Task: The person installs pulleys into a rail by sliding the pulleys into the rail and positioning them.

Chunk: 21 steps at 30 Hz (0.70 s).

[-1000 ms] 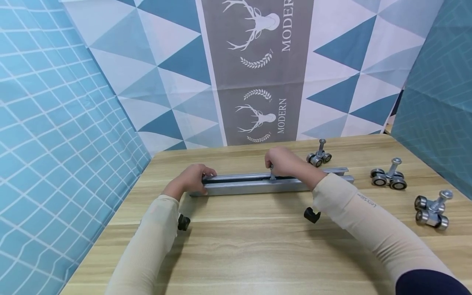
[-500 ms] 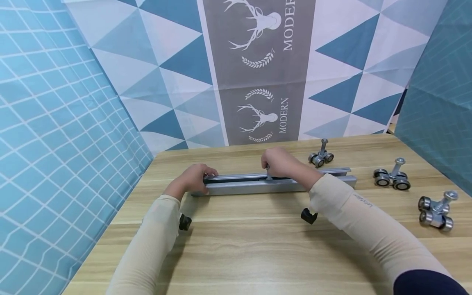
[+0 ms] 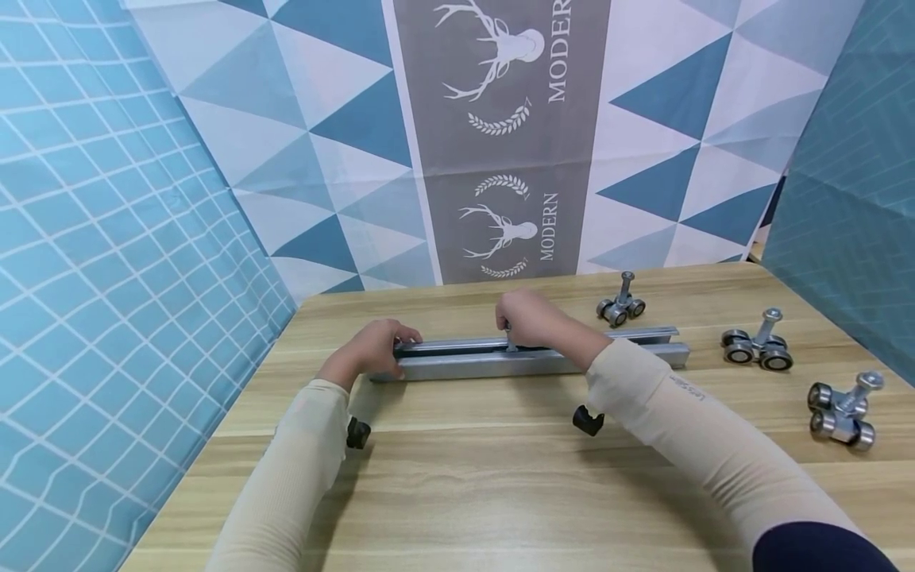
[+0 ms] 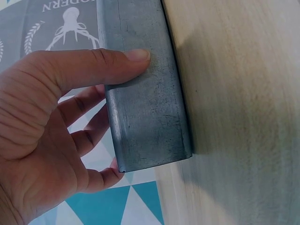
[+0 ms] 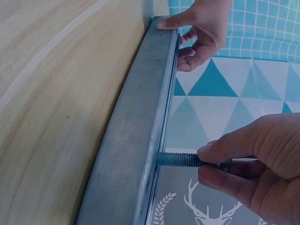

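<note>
A grey metal track point(image 3: 493, 365) with a slot along its top lies across the wooden table. My left hand point(image 3: 372, 347) grips the track's left end, the thumb point(image 4: 126, 65) on the near side and the fingers reaching over to the far side. Farther right, my right hand point(image 3: 532, 318) pinches a threaded bolt point(image 5: 180, 159) between thumb and fingers. The bolt stands up out of the slot; whatever it joins inside the track is hidden.
Three roller trolleys with upright bolts stand to the right: one behind the track point(image 3: 620, 302), one farther right point(image 3: 758, 343) and one nearest point(image 3: 843, 413). Small black clips lie by the left sleeve point(image 3: 357, 433) and the right sleeve point(image 3: 588, 421). Patterned cloths hang behind and at both sides.
My right hand has slid left along the track, and the pinched bolt has moved with it. My left hand stays on the left end of the track.
</note>
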### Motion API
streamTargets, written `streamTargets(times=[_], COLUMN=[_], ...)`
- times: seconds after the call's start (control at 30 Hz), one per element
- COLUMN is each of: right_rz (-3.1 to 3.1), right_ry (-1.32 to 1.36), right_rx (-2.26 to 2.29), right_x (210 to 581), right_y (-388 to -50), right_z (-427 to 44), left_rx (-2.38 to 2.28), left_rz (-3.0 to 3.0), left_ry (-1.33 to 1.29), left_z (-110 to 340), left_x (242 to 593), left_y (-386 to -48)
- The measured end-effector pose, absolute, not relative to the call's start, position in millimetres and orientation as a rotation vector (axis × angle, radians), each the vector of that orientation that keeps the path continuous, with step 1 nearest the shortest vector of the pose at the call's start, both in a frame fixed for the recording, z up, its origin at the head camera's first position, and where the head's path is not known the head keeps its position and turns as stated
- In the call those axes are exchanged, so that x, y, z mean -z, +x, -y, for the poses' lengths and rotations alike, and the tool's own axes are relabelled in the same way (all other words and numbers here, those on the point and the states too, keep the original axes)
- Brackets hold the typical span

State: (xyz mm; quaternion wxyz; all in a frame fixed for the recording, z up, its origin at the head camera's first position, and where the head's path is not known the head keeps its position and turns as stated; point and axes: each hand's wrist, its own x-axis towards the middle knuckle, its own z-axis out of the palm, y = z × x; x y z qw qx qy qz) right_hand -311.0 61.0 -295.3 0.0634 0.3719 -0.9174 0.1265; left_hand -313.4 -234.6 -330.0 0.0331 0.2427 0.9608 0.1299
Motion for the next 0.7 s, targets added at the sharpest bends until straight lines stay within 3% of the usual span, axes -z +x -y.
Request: streamTargets(times=[0.7], right_rz=[2.754], right_ry=[1.120], right_rx=[-0.333], right_x=[297.3], right_y=[-308.6], right_z=[-39.3], left_rx=[-0.415], left_rz=[-2.959], left_ry=[0.758], left_z=[237.2], left_x=[332.5], left_y=[-313.5])
